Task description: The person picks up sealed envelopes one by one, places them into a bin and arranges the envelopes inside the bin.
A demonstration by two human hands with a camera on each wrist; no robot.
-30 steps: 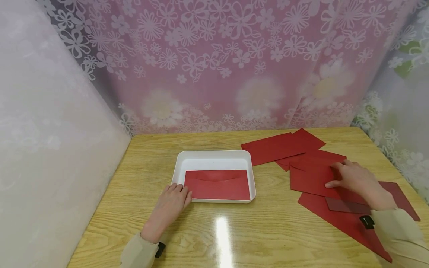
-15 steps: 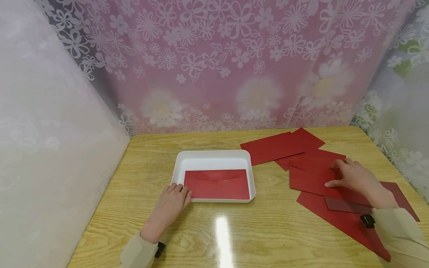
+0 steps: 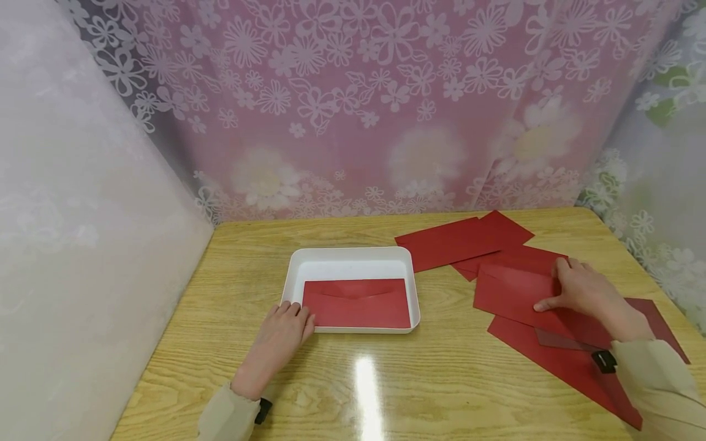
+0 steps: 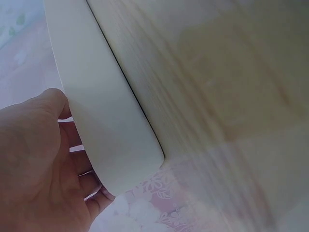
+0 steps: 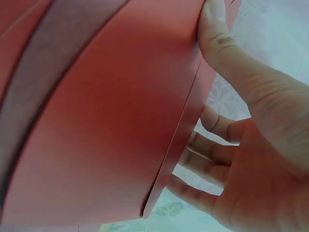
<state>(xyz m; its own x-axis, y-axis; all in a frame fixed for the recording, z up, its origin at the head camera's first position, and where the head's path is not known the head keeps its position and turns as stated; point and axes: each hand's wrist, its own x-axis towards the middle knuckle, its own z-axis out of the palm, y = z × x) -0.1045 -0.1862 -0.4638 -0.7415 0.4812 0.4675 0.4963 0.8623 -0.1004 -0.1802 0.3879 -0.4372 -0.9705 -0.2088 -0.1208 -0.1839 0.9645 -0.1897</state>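
My left hand (image 3: 277, 343) holds the near left corner of a white shallow tray (image 3: 344, 269). In the left wrist view, thumb and fingers curl over the rim of the tray (image 4: 99, 96). A red envelope (image 3: 358, 311) lies flat inside it, flap side up. At the right, my right hand (image 3: 594, 300) pinches another red envelope (image 3: 510, 293) by its far edge. The right wrist view shows the thumb on the near face of that envelope (image 5: 120, 111) and the other fingers behind it. Part of it is hidden under the hand.
Several more red envelopes overlap on the wooden table (image 3: 441, 380): one pair (image 3: 452, 242) behind, reaching the tray's far right corner, and others (image 3: 562, 361) under the right hand and sleeve. Floral curtains (image 3: 342, 110) stand at the back and right, a pale wall at the left.
The envelope at my right hand has tilted and shifted slightly left, its surface catching more light, as the fingers close at its far edge. The left hand and tray stay in place.
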